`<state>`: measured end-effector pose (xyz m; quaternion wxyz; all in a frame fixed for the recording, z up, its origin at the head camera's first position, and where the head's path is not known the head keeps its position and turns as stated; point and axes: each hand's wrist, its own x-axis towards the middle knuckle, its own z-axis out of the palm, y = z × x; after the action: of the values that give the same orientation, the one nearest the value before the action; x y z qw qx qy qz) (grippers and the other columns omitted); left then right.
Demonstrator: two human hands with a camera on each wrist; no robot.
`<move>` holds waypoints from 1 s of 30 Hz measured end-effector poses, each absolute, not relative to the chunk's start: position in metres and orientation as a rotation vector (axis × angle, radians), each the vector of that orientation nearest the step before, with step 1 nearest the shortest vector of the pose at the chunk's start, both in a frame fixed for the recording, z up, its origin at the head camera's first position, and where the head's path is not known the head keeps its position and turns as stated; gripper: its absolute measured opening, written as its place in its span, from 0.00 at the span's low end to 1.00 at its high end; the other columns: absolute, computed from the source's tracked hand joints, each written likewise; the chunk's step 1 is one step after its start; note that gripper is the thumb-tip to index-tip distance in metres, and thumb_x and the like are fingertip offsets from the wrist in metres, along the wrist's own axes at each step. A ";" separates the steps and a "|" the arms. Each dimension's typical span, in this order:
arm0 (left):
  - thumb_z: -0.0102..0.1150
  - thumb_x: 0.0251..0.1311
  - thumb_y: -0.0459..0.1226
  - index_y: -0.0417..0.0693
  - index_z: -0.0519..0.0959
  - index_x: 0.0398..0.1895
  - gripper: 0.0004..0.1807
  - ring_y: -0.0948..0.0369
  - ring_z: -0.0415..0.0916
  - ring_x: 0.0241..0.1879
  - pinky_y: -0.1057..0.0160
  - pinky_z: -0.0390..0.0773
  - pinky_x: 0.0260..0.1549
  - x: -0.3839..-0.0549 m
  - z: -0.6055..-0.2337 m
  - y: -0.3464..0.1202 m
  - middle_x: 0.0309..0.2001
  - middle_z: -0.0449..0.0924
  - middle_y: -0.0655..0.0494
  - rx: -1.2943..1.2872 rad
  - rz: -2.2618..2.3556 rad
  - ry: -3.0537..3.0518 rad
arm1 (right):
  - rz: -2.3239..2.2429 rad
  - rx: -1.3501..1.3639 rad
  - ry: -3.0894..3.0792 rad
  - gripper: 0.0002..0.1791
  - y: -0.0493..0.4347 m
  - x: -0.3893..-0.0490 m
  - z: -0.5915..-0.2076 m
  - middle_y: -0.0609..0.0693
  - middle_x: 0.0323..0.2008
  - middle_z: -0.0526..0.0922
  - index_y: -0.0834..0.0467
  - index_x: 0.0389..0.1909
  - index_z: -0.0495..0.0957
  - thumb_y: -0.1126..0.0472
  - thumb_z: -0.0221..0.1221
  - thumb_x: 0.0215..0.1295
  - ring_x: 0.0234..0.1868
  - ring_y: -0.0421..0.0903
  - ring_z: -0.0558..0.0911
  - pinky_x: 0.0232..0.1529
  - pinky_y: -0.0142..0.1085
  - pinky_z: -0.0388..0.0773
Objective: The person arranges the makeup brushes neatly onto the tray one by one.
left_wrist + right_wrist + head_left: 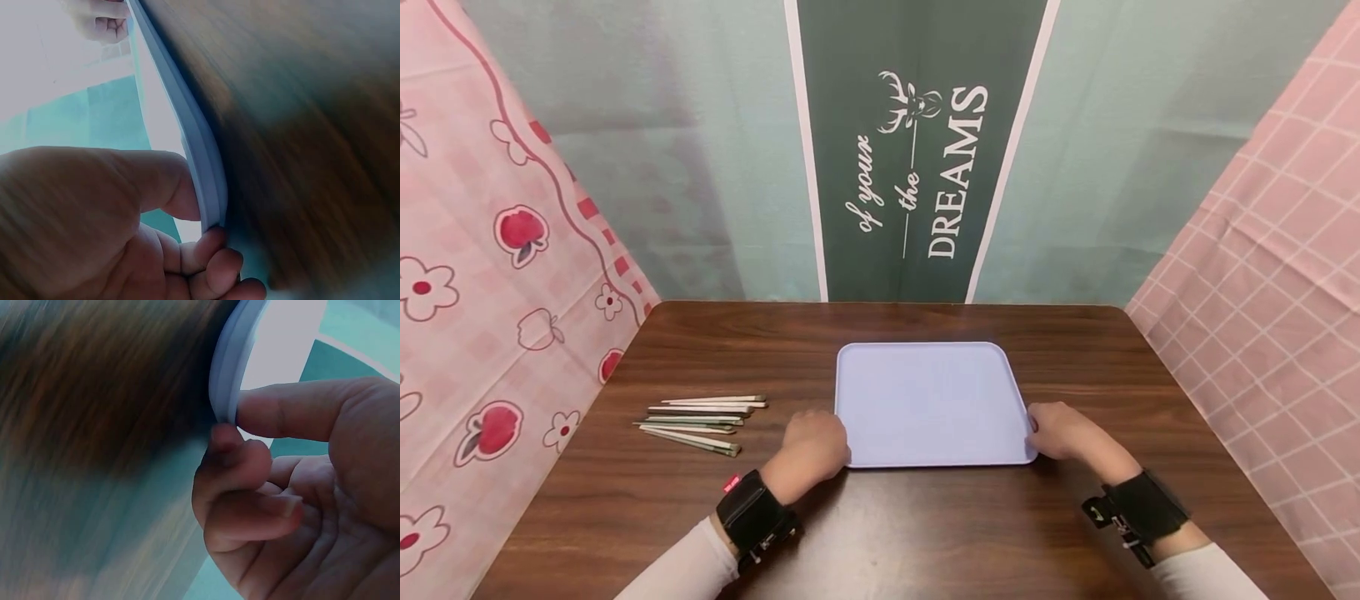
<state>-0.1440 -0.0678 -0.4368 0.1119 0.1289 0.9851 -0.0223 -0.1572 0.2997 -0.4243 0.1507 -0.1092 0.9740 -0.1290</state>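
A pale lavender rectangular tray (931, 404) with a low raised rim is at the middle of the table, nothing lying in it. My left hand (816, 443) grips its left side near the front corner. In the left wrist view the thumb is over the tray's rim (203, 169) and the curled fingers (223, 269) are beneath. Over on the other side, my right hand (1062, 431) pinches the tray near its front right corner. The right wrist view has that thumb (284, 411) on the rim (228, 369), with the index fingertip below the edge.
Several paintbrushes (700, 421) with white and green handles lie fanned out on the left of the brown wooden table (760, 329). A green and teal cloth (917, 167) hangs behind the table. Pink patterned cloths (497, 333) stand at both sides.
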 end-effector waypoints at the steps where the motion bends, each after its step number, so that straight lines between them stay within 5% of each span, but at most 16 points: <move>1: 0.66 0.57 0.48 0.38 0.85 0.32 0.19 0.48 0.78 0.45 0.50 0.75 0.49 -0.142 -0.437 -0.071 0.39 0.83 0.44 0.375 -0.051 2.890 | -0.379 -0.312 2.788 0.09 0.297 -0.157 -0.424 0.49 0.21 0.71 0.58 0.24 0.70 0.66 0.62 0.54 0.24 0.45 0.71 0.26 0.37 0.67; 30: 0.66 0.51 0.39 0.36 0.80 0.28 0.12 0.47 0.79 0.37 0.48 0.76 0.41 -0.113 -0.436 -0.120 0.30 0.80 0.44 0.387 0.059 3.028 | -0.450 -0.299 2.710 0.10 0.259 -0.136 -0.430 0.48 0.21 0.73 0.57 0.25 0.73 0.62 0.65 0.57 0.25 0.45 0.72 0.27 0.38 0.68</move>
<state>-0.1126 -0.1202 -0.4362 0.0444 0.1266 0.9908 0.0192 -0.1363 0.2595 -0.4298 0.1880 -0.1062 0.9632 -0.1599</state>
